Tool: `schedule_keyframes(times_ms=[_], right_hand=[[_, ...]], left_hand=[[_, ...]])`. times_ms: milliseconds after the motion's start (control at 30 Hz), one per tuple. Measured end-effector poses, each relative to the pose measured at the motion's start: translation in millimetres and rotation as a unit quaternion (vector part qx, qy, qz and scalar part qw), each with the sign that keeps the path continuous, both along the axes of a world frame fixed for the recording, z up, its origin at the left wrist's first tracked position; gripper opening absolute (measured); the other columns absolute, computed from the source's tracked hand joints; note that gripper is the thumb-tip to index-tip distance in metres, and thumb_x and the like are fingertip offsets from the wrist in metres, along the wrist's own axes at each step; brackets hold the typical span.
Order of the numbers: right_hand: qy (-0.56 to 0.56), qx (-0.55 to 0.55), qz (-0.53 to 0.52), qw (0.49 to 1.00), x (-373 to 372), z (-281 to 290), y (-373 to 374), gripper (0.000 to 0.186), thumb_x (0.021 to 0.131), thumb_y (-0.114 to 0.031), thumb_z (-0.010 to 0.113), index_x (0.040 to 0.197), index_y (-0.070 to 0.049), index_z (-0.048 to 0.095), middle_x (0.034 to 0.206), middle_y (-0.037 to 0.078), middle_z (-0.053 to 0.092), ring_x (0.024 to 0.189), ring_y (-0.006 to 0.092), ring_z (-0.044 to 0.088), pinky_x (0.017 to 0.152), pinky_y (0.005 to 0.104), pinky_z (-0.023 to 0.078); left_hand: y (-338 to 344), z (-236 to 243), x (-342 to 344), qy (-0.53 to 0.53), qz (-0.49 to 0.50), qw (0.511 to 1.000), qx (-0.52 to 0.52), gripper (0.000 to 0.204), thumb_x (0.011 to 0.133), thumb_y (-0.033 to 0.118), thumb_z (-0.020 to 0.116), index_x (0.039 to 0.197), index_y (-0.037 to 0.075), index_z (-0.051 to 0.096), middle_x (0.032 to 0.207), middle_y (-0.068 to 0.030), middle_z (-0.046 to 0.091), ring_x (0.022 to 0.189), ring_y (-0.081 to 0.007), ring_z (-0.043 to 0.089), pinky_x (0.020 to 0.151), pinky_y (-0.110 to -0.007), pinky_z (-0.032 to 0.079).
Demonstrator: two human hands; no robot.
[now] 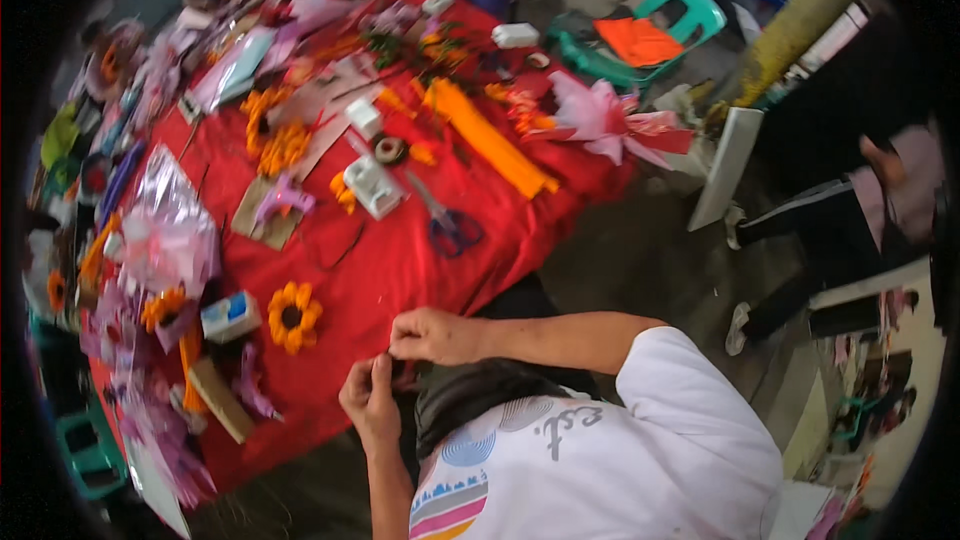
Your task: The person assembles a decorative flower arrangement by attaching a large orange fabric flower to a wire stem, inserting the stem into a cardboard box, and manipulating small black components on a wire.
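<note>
My left hand (373, 402) and my right hand (436, 337) meet close together at the front edge of the red-covered table (345, 290). Both have thumb and fingers pinched. A small dark bit shows between the fingertips, too blurred to name. Left of my hands lies an orange sunflower (293, 319) with a dark centre. Farther off are scissors (455, 234) with dark handles, a white extension socket (372, 189), a roll of tape (391, 150) and a purple glue gun (285, 200) on a piece of cardboard.
A small white-and-blue box (231, 317) and wrapped flowers crowd the table's left side. A long orange strip (490, 137) and a pink bouquet (608, 125) lie at the far right. Beyond stands a green chair (695, 15). A person in dark trousers (800, 230) is at the right.
</note>
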State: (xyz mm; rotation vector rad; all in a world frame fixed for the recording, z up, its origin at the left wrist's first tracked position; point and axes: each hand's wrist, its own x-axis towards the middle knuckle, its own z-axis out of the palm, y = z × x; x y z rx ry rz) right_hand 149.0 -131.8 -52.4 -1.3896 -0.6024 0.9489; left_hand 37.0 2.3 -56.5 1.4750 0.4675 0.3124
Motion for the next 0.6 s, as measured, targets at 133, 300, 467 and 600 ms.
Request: schedule_keyframes(times_ms=[133, 300, 467, 600], right_hand=[[0.032, 0.024, 0.000, 0.999, 3, -8, -7, 0.016, 0.092, -0.016, 0.057, 0.087, -0.001, 0.054, 0.079, 0.002, 0.059, 0.076, 0.0091, 0.058, 0.068, 0.0258, 0.049], [0.061, 0.031, -0.002, 0.998, -2, 1, -6, 0.017, 0.092, -0.016, 0.057, 0.087, 0.000, 0.054, 0.078, 0.003, 0.059, 0.073, 0.0100, 0.058, 0.066, 0.0258, 0.049], [0.034, 0.024, 0.008, 0.999, -2, 3, -3, 0.017, 0.090, -0.017, 0.059, 0.085, -0.001, 0.054, 0.078, 0.002, 0.059, 0.072, 0.0083, 0.053, 0.064, 0.0260, 0.045], [0.057, 0.002, 0.042, 0.997, 1, -3, -6, 0.016, 0.089, -0.016, 0.059, 0.085, -0.002, 0.055, 0.078, 0.001, 0.058, 0.073, 0.0084, 0.053, 0.066, 0.0256, 0.045]], left_hand=[[-2, 7, 3, -0.016, -0.049, 0.999, 0.007, 0.022, 0.091, 0.019, 0.063, 0.082, -0.001, 0.063, 0.070, -0.0015, 0.060, 0.058, -0.0069, 0.054, 0.053, -0.021, 0.041], [0, 8, 3, 0.023, -0.079, 0.976, -0.200, 0.021, 0.088, 0.019, 0.066, 0.090, -0.002, 0.061, 0.074, -0.0049, 0.063, 0.062, -0.0131, 0.061, 0.057, -0.027, 0.051], [8, 6, -2, 0.068, -0.130, 0.980, -0.132, 0.018, 0.088, 0.017, 0.065, 0.088, -0.001, 0.062, 0.074, -0.0067, 0.064, 0.060, -0.0137, 0.062, 0.052, -0.028, 0.053], [9, 8, -3, 0.060, -0.144, 0.981, -0.113, 0.020, 0.087, 0.018, 0.067, 0.086, -0.002, 0.063, 0.073, -0.0068, 0.064, 0.058, -0.0137, 0.062, 0.052, -0.027, 0.052]])
